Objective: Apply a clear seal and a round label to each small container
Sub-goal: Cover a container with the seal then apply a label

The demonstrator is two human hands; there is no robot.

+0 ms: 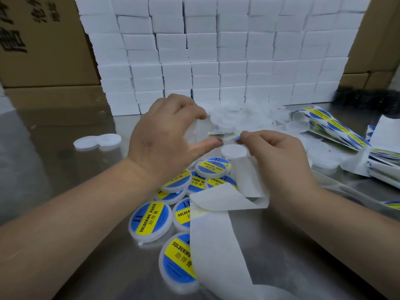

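left hand [168, 135] covers most of the white container [192, 128] — outline blurred. label [232, 137] in right hand [279, 156] edge-on, print unreadable. backing strip [216, 245] hides parts of labelled containers [175, 258]. dark object [368, 100] — blurred.

1. We have one view only, worn on the head, looking forward and down.
2. We sit close: the left hand [166, 135] and right hand [279, 156] fill mid-frame, both reaching in from the lower corners.
3. The tabletop [65, 180] spans the lower half; stacked white boxes [216, 61] close off the top.
4. The wide lens bends lines near the edges.
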